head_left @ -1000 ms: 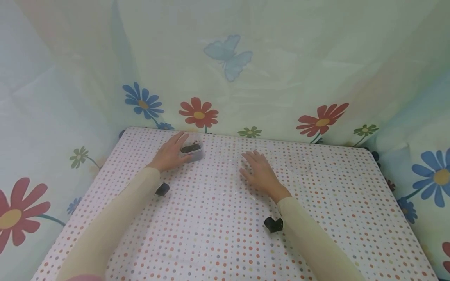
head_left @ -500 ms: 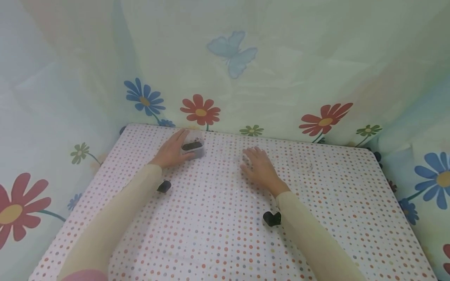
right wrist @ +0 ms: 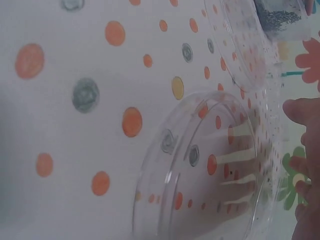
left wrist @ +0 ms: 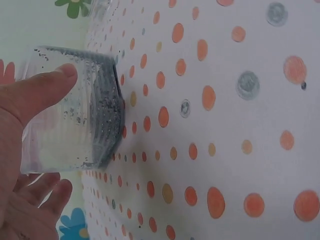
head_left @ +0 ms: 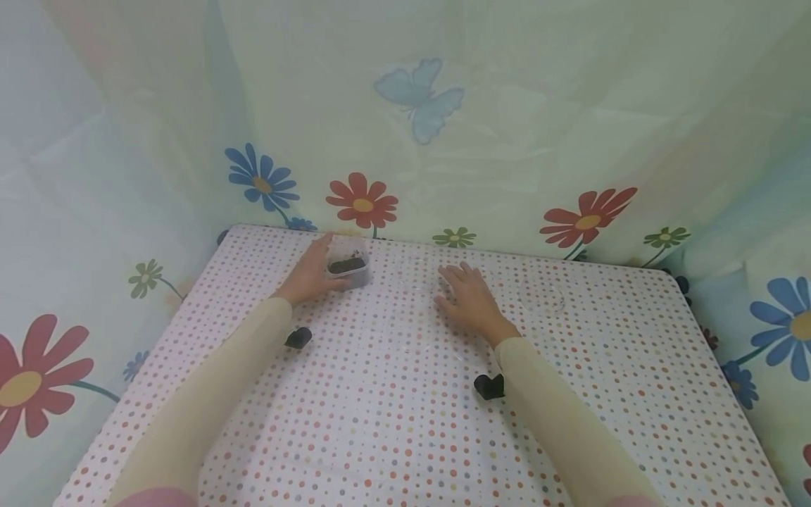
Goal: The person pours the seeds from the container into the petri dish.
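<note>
At the back left of the table, my left hand (head_left: 309,271) holds a clear plastic tub (head_left: 358,276) with dark grains in it. In the left wrist view, the thumb (left wrist: 45,90) lies along the near wall of the tub (left wrist: 107,115), and the other fingers are on its far side. My right hand (head_left: 472,304) holds nothing, its fingers loosely spread over the table near clear plastic dishes. Its wrist view shows a clear round dish (right wrist: 172,175) close to the hand, partly cut off by the frame. Whether the fingers touch the dish cannot be told.
Another clear round dish (head_left: 542,297) lies right of my right hand, hard to make out against the dotted cloth (head_left: 380,408). A further clear dish (right wrist: 245,70) is near the tub. A patterned curtain (head_left: 500,127) rises directly behind the table edge.
The head view has shifted slightly. Both hands stay almost where they were, the left one at the tub and the right one over the table.
</note>
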A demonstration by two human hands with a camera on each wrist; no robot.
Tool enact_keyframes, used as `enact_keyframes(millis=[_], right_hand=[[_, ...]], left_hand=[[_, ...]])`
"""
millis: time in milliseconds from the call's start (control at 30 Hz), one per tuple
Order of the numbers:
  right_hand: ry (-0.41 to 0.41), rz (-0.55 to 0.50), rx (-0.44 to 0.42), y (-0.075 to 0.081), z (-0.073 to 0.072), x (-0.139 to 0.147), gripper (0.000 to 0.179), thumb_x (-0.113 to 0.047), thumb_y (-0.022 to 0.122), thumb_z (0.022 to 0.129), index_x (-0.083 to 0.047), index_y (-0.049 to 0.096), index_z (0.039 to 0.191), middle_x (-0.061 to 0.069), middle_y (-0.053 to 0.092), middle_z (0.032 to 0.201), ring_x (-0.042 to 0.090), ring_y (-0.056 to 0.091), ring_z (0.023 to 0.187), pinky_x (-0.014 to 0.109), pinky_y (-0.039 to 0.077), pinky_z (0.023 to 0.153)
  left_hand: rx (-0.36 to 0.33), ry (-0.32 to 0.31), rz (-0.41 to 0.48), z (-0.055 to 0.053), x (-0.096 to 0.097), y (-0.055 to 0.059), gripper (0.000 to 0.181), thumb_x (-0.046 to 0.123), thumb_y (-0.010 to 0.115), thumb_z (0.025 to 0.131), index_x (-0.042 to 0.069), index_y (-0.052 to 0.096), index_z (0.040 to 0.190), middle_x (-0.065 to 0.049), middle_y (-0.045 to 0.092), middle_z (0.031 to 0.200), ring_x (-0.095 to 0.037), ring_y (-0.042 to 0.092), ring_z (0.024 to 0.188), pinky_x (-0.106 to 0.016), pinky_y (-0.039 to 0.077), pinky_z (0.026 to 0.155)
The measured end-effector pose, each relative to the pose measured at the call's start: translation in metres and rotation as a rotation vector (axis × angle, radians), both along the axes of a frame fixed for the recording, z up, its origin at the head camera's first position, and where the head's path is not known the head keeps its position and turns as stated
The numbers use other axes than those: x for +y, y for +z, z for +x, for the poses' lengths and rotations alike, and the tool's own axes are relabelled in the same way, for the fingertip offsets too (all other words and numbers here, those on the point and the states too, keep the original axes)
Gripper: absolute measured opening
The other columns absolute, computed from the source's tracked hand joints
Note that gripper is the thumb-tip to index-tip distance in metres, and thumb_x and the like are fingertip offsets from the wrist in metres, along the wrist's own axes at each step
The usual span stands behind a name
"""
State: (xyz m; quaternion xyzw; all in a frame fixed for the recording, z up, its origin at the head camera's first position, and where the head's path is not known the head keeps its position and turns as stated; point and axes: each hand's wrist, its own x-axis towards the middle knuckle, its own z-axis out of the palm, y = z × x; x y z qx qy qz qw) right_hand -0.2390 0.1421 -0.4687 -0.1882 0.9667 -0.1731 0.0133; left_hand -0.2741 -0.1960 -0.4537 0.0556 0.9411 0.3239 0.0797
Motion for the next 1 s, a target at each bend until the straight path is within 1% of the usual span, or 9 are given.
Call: enact_keyframes(millis=[167,233,367,467,700,833,1000], right_hand=[[0.006,0.023,-0.008,0.000,-0.004,0.001,0.061,-0.034,0.055,0.095,-0.007,0.037,0.147,0.019,0.037,0.152,0.043,0.020,0.146,0.057,0.010,0.122],[0.009,0.032,-0.010,0.000,-0.006,0.000,0.062,-0.035,0.055,0.095,-0.007,0.037,0.147,0.019,0.037,0.152,0.043,0.020,0.146,0.057,0.011,0.121],[0.003,0.054,-0.021,0.001,-0.008,-0.001,0.064,-0.037,0.056,0.095,-0.007,0.036,0.148,0.019,0.035,0.154,0.042,0.019,0.147,0.056,0.010,0.122],[-0.006,0.072,-0.034,0.002,-0.009,-0.002,0.065,-0.038,0.055,0.095,-0.009,0.034,0.149,0.018,0.033,0.155,0.041,0.018,0.148,0.055,0.009,0.122],[0.000,0.095,-0.046,0.002,-0.012,-0.005,0.066,-0.039,0.054,0.095,-0.009,0.033,0.150,0.019,0.032,0.155,0.041,0.017,0.147,0.056,0.010,0.122],[0.004,0.105,-0.036,0.002,-0.017,-0.007,0.066,-0.039,0.054,0.095,-0.009,0.033,0.150,0.019,0.032,0.155,0.042,0.017,0.147,0.057,0.009,0.122],[-0.005,0.144,-0.052,-0.004,-0.017,-0.005,0.068,-0.039,0.056,0.094,-0.009,0.033,0.150,0.018,0.033,0.155,0.041,0.016,0.148,0.057,0.008,0.122]], left_hand=[[-0.009,0.017,0.031,-0.001,0.001,-0.001,0.114,0.038,0.082,0.075,0.023,0.004,0.157,-0.011,0.015,0.163,-0.033,0.016,0.150,-0.055,0.022,0.119],[-0.003,0.028,0.041,-0.001,0.001,-0.002,0.114,0.038,0.082,0.074,0.023,0.005,0.157,-0.011,0.018,0.162,-0.033,0.019,0.149,-0.055,0.024,0.119],[0.032,0.028,0.047,0.000,0.002,-0.003,0.111,0.036,0.082,0.075,0.022,0.007,0.156,-0.011,0.026,0.159,-0.034,0.029,0.145,-0.054,0.030,0.116],[0.063,0.020,0.045,0.001,0.004,-0.004,0.108,0.036,0.082,0.075,0.021,0.010,0.156,-0.011,0.030,0.157,-0.034,0.033,0.143,-0.053,0.033,0.115],[0.112,-0.020,0.032,-0.002,0.008,-0.007,0.103,0.035,0.081,0.077,0.021,0.015,0.155,-0.011,0.033,0.154,-0.032,0.037,0.140,-0.052,0.037,0.113],[0.149,-0.023,0.027,-0.007,0.011,-0.007,0.102,0.034,0.081,0.076,0.020,0.017,0.154,-0.010,0.034,0.154,-0.032,0.036,0.141,-0.052,0.035,0.114],[0.147,-0.035,0.057,-0.007,0.017,-0.007,0.101,0.033,0.082,0.075,0.021,0.019,0.154,-0.008,0.033,0.154,-0.029,0.034,0.142,-0.051,0.035,0.114]])
